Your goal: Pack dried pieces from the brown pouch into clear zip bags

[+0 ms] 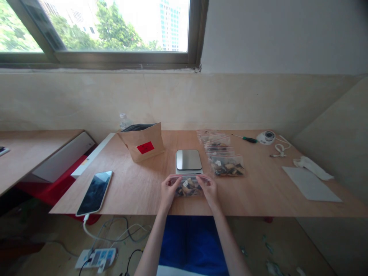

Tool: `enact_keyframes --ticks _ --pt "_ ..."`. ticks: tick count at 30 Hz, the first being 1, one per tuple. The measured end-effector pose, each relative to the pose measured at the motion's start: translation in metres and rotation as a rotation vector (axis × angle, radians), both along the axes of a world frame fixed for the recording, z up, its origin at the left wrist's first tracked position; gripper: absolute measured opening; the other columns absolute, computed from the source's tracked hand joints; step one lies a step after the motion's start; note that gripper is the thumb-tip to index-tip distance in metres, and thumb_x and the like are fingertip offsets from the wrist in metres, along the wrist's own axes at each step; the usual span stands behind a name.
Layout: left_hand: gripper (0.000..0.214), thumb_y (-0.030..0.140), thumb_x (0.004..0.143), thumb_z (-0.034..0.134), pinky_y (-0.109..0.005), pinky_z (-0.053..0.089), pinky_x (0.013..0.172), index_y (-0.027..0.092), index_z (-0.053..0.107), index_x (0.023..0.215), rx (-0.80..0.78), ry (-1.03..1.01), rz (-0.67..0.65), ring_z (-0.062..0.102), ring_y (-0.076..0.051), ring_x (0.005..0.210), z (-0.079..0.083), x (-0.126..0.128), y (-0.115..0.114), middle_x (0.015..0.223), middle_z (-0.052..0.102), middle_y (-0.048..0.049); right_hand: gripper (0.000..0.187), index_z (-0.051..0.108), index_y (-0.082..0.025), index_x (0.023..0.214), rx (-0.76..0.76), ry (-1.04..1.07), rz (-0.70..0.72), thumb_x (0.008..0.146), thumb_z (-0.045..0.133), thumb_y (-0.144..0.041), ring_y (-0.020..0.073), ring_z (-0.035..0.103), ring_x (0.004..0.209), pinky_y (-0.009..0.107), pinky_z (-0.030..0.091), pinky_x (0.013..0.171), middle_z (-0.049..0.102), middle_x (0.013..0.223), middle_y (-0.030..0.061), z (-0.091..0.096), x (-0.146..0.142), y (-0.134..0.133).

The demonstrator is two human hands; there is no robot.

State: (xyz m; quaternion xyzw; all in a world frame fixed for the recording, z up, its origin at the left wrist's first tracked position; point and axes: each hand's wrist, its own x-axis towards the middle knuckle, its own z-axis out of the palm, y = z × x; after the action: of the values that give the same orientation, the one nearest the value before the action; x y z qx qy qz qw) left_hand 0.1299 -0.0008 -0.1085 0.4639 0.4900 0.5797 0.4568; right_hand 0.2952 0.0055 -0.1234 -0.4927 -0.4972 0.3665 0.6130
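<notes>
Between my two hands is a clear zip bag (189, 188) with dark and tan dried pieces and a small white label in it. My left hand (170, 189) pinches its upper left corner, and my right hand (208, 188) grips the upper right. The bag is at the front of the table, just before a small kitchen scale (189, 160) with a bare metal plate. To the right of the scale, several similar filled zip bags (227, 165) lie overlapping in a row. A brown paper pouch (146, 143) with a red label stands at the back left, its top open.
A phone (95, 193) on a charging cable lies at the table's front left. At the right are a green-handled screwdriver (249, 140), a white dome camera (266, 137) with its cable, a white sheet (312, 184) and a crumpled white wrapper (314, 167). A bottle (125, 120) stands behind the pouch.
</notes>
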Motion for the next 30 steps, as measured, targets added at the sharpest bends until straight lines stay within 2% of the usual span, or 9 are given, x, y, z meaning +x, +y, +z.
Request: enact_keyframes --ticks 5,12,16,24,30 --pt "0.022 0.035 0.072 0.068 -0.025 0.048 0.067 0.014 0.07 0.079 0.038 0.052 0.035 0.064 -0.018 0.074 0.0041 -0.0002 -0.0015 0.077 0.07 -0.0053 0.017 0.069 -0.019 0.075 0.048 -0.028 -0.006 0.074 0.067 -0.036 0.0172 0.061 0.075 0.03 0.05 0.071 0.064 0.075 0.0024 -0.0004 0.0017 0.0005" --pt "0.024 0.035 0.072 0.069 -0.027 0.05 0.073 0.014 0.069 0.085 -0.011 -0.047 -0.029 0.065 -0.019 0.08 0.0012 0.0011 -0.0027 0.083 0.07 -0.0064 0.023 0.068 -0.017 0.082 -0.084 0.052 0.045 0.074 0.066 -0.038 0.0195 0.064 0.08 0.032 0.051 0.075 0.069 0.083 0.0047 0.0002 0.0015 -0.001" --pt "0.025 0.036 0.071 0.069 -0.026 0.05 0.069 0.014 0.068 0.083 -0.03 -0.056 -0.015 0.065 -0.018 0.075 0.0001 0.0006 -0.0032 0.078 0.069 -0.005 0.027 0.067 -0.017 0.084 -0.131 0.076 0.019 0.072 0.067 -0.041 0.0207 0.065 0.079 0.033 0.052 0.073 0.07 0.082 0.0059 -0.0018 0.0014 -0.0013" --pt "0.024 0.037 0.072 0.069 -0.023 0.047 0.066 0.015 0.067 0.081 -0.042 0.003 -0.049 0.062 -0.016 0.073 0.0084 -0.003 -0.0068 0.076 0.067 -0.0037 0.022 0.066 -0.018 0.079 -0.069 0.014 0.027 0.074 0.066 -0.039 0.0184 0.063 0.075 0.03 0.051 0.07 0.066 0.078 0.0034 0.0035 0.0025 -0.0054" --pt "0.023 0.036 0.07 0.07 -0.023 0.047 0.069 0.015 0.069 0.079 -0.017 0.036 0.019 0.064 -0.017 0.076 0.0078 -0.0032 -0.0087 0.078 0.069 -0.0045 0.019 0.064 -0.019 0.078 -0.036 0.041 0.026 0.076 0.065 -0.038 0.0167 0.061 0.073 0.027 0.05 0.068 0.064 0.076 0.002 0.0059 -0.0019 -0.0093"
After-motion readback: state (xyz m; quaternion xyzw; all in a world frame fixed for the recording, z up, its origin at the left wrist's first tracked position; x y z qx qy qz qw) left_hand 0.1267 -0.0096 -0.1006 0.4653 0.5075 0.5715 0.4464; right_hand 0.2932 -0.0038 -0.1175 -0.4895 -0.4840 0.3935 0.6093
